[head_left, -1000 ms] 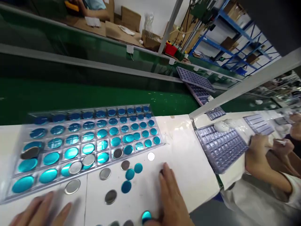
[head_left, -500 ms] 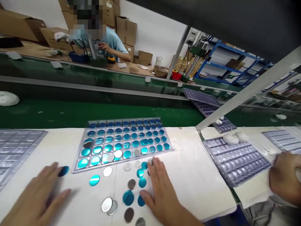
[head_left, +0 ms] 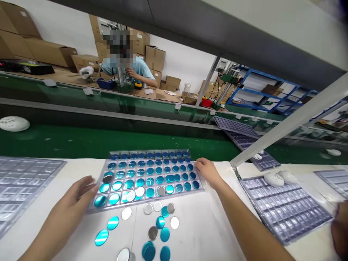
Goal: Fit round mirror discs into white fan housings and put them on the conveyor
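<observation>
A clear plastic tray (head_left: 146,206) with rows of square pockets lies on the white bench; most pockets hold round teal discs (head_left: 150,192). My right hand (head_left: 208,173) grips the tray's right edge between thumb and fingers. At the opposite edge is my left hand (head_left: 77,197), its thumb and forefinger apart and close to the rim; whether they touch it I cannot tell. A few silver discs (head_left: 139,191) and a dark disc (head_left: 107,179) lie on top of the filled tray. In front of it are several loose teal discs (head_left: 164,234) and silver discs (head_left: 174,222).
Similar trays stand at left (head_left: 27,181) and right (head_left: 285,206), the right one with white mouse-shaped pieces (head_left: 274,179) on it. A green conveyor belt (head_left: 67,141) runs behind. A slanted post (head_left: 288,121) rises at right; a co-worker (head_left: 144,70) sits across. Another person's arm shows at far right.
Both hands have moved from the loose discs to the tray's sides, the right one taking hold of its edge. A teal disc now lies nearer the other loose ones. The view has tilted up.
</observation>
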Tool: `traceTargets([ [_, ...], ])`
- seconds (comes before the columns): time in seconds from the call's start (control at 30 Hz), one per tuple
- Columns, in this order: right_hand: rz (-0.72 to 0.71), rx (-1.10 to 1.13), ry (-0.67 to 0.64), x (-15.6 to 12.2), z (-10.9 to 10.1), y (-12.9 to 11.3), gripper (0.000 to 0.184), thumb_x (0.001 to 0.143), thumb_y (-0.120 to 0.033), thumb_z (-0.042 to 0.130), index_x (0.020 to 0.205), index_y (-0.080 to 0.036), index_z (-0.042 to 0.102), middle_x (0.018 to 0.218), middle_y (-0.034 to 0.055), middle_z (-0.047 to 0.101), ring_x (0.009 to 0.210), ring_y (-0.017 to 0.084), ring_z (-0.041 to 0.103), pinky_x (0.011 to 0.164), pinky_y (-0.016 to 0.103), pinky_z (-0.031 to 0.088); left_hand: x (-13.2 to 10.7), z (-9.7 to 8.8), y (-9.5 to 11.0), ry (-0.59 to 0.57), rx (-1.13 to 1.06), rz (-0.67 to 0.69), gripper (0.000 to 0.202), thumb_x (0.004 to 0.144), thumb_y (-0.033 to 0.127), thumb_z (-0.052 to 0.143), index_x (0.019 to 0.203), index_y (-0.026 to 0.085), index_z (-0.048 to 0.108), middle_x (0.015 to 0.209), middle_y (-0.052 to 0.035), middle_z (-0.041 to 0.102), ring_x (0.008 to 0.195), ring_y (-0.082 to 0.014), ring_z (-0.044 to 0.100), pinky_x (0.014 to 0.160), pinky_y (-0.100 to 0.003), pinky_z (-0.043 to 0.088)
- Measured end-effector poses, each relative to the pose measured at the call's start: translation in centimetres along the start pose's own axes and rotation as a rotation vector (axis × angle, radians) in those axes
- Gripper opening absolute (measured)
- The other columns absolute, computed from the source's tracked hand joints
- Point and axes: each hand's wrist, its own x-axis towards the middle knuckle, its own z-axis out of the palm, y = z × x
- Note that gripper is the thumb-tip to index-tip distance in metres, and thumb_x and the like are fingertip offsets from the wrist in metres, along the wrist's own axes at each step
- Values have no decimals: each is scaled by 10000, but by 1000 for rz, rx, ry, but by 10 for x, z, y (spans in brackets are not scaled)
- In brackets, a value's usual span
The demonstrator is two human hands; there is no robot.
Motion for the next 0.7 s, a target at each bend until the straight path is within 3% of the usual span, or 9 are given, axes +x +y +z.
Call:
traceTargets([
  [0.13,10,118,13,18,21,-16,214,952,-324,607,1067,-146,634,1018,46,667,822,171,662,726,346,566,25,16,32,-84,-190,-73,609,828,588,576,1332,252,506,1369,-115,592,1194,-332,589,1011,-481,460],
  [0.27,-11,297,124,13,31,-17,213,941,-350,591,1009,-150,619,873,18,664,696,151,636,623,295,532,31,23,34,-85,-363,-108,626,835,485,609,1392,269,421,1432,-118,539,1181,-320,608,901,-411,550],
  [0.37,-42,445,154,5,32,-20,303,900,-392,560,1114,-178,556,808,20,691,642,179,643,551,285,501,30,21,37,-157,-445,-111,614,820,491,625,1366,260,467,1376,-121,597,1096,-326,663,809,-393,594],
  [0.43,-81,513,137,-1,31,-27,407,877,-419,551,1211,-188,515,868,47,727,721,215,684,596,306,525,28,18,43,-146,-452,-103,655,782,520,668,1372,312,472,1412,-95,572,1151,-339,631,888,-430,566],
  [0.57,-159,544,109,-14,23,-50,439,853,-412,569,1229,-187,584,1075,98,734,981,270,686,805,355,536,14,17,62,-92,-342,-18,611,793,547,649,1369,487,452,1504,18,484,1347,-320,459,1104,-534,349],
  [0.7,-172,517,149,-34,15,-73,443,841,-399,589,1228,-188,631,1162,107,719,1083,290,658,888,386,526,-8,19,80,-87,-235,106,566,827,552,558,1377,447,473,1432,33,573,1302,-289,525,1074,-479,418],
])
